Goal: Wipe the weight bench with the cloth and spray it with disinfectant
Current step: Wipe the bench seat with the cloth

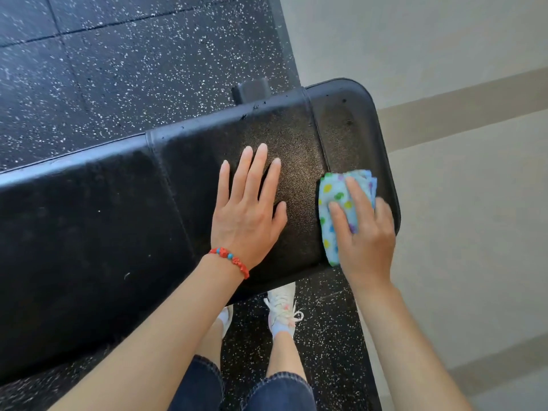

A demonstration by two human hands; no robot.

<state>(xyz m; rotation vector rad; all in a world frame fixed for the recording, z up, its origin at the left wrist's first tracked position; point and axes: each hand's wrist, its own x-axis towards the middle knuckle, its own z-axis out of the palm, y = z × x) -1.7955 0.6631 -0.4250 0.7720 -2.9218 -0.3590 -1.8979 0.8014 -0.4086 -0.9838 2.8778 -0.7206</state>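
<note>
A black padded weight bench (pixel 118 221) runs from the lower left of the frame to the centre right, over speckled rubber floor (pixel 118 69). The left hand (pixel 247 215) lies flat on the pad at centre, fingers spread and holding nothing. The right hand (pixel 366 235), at centre right, presses a folded, dotted pale-blue cloth (pixel 332 209) onto the pad near the bench's end, fingers curled over it. The wiping step appears under way. Next, the cloth likely needs sweeping along the remaining pad. No disinfectant bottle is visible.

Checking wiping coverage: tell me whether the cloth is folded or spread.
Folded: the cloth shows stacked layered edges, bunched under the right hand.
</note>
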